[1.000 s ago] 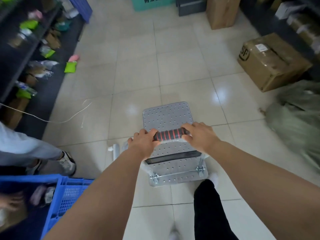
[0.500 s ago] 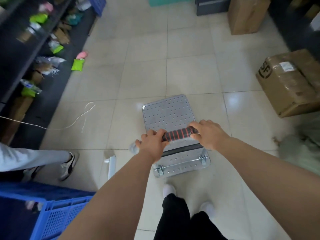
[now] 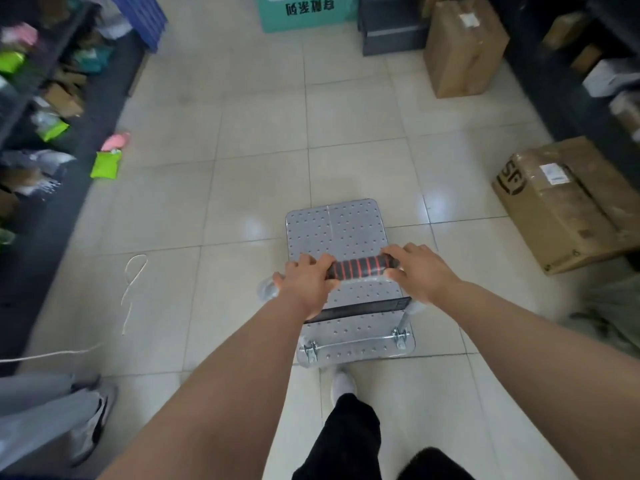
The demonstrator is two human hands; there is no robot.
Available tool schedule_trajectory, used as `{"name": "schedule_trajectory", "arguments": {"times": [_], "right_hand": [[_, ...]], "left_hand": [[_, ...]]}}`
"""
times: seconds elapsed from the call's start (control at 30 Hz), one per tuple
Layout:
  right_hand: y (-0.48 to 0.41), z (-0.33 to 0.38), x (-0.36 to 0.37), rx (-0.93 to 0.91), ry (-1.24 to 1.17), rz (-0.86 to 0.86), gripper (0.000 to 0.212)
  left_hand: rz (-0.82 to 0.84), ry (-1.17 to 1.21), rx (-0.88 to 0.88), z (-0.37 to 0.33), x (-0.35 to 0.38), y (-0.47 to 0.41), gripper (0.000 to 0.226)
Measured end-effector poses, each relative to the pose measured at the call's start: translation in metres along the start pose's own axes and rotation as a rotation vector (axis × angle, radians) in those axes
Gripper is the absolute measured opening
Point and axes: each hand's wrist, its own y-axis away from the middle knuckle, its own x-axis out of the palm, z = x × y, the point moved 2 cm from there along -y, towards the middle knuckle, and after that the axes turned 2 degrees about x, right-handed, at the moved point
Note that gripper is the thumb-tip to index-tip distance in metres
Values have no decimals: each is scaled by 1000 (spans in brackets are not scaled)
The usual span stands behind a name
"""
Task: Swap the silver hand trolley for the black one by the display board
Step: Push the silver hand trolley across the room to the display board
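My left hand (image 3: 304, 285) and right hand (image 3: 419, 271) both closed around the silver trolley's (image 3: 339, 230) striped handle (image 3: 362, 266), wheels apparently on tile.

— What do we see along the left?
— Dark shelves (image 3: 41, 109) with packets, a green pouch (image 3: 105, 165), a loose cord (image 3: 133, 289) on the tiles.
— On the right?
— We see two cardboard boxes (image 3: 561, 206), and a teal box (image 3: 304, 10) far ahead.

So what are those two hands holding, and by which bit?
Both hold the silver hand trolley by its black-and-red handle: left hand on the left end, right hand on the right end.
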Motion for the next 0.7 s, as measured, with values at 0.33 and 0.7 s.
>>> {"name": "schedule_trajectory", "arguments": {"times": [0.33,0.7], "right_hand": [[-150,3,-62,-15,-23,-31,32],[-354,-24,-158,-114,26,-27,33]], "left_hand": [[21,-41,-56,17,-82,-143,24],[7,-90,-185,11,-186,-327,27]]}}
